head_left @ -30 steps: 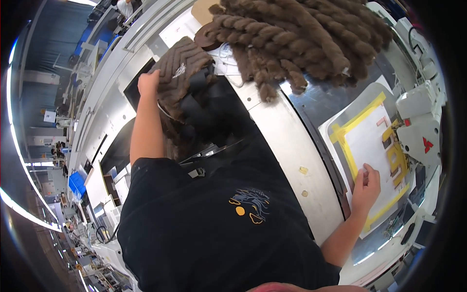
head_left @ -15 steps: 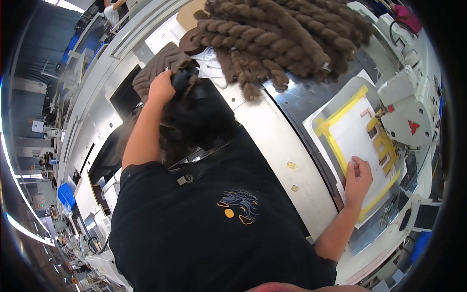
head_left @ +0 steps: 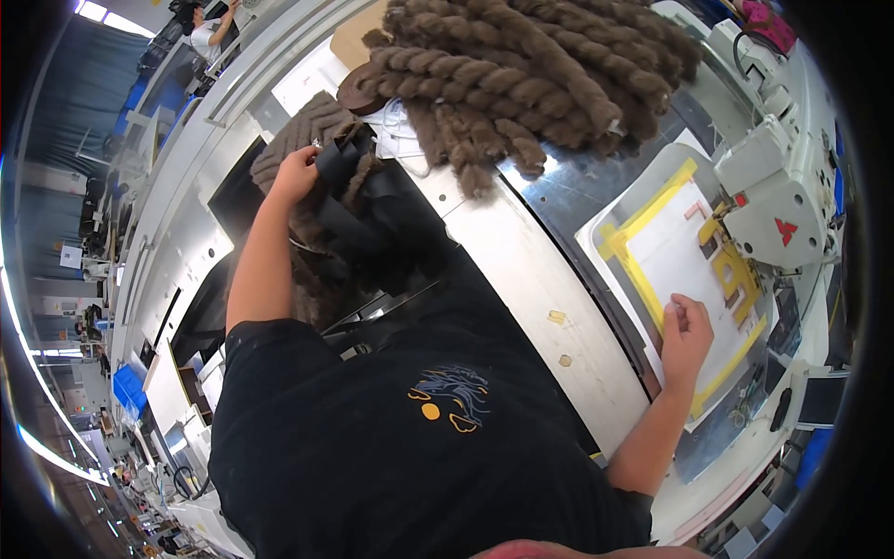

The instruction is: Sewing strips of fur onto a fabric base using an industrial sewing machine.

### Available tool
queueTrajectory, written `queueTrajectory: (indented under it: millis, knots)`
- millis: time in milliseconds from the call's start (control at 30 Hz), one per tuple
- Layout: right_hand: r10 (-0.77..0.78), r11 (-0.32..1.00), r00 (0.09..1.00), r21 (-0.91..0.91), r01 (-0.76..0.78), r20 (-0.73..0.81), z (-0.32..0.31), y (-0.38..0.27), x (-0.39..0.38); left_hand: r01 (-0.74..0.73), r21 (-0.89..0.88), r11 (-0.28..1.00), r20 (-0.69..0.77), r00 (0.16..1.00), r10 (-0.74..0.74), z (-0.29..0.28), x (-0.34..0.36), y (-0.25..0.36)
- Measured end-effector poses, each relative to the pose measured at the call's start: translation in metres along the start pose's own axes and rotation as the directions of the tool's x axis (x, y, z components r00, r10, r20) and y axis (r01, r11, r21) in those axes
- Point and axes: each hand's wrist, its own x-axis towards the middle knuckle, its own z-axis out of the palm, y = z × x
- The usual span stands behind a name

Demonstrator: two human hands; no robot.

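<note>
My left hand (head_left: 296,175) reaches forward to the brown ribbed fabric (head_left: 296,129), which lies to my front left beside the black straps (head_left: 343,160). The fingers are bent, with the tips at the boundary between fabric and straps; I cannot tell whether they pinch either one. The straps spread from there toward my black shirt (head_left: 372,466).

My right hand (head_left: 687,335) is held over the white sheet (head_left: 656,247), its fingers loosely curled and the thumb near the forefinger. I cannot tell whether those tips meet, or whether the hand touches the sheet. Yellow tape (head_left: 652,205) borders the sheet, and yellow cut-outs (head_left: 724,265) lie along its right part, next to the white machine head (head_left: 778,224).

Ahead of me, thick brown twisted ropes (head_left: 521,79) are heaped across the tabletop (head_left: 512,252). A brown roll (head_left: 358,92) sits at their left end, between the ropes and the fabric, with white papers (head_left: 396,135) just beside it.
</note>
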Motion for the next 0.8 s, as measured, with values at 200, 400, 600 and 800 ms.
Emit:
queueTrajectory:
  millis: [200,400,600,800]
  knots:
    - [-0.012,1.0,1.0,-0.022,0.012,0.0,-0.001,0.002,-0.001,0.343,-0.412,0.844,0.226,0.936,-0.27,-0.012,0.002,0.005]
    - [-0.022,1.0,1.0,-0.008,0.022,-0.001,-0.002,0.002,-0.003,0.463,-0.584,0.667,0.24,0.883,-0.403,-0.007,0.014,-0.02]
    - [-0.027,1.0,0.999,0.007,0.027,0.019,-0.001,-0.003,0.004,0.225,0.163,0.96,-0.162,0.967,-0.199,0.006,0.009,-0.05]
    - [0.005,1.0,1.0,-0.008,-0.005,0.004,-0.004,-0.004,-0.002,0.228,0.358,0.905,-0.259,0.956,-0.138,0.015,0.002,0.03]
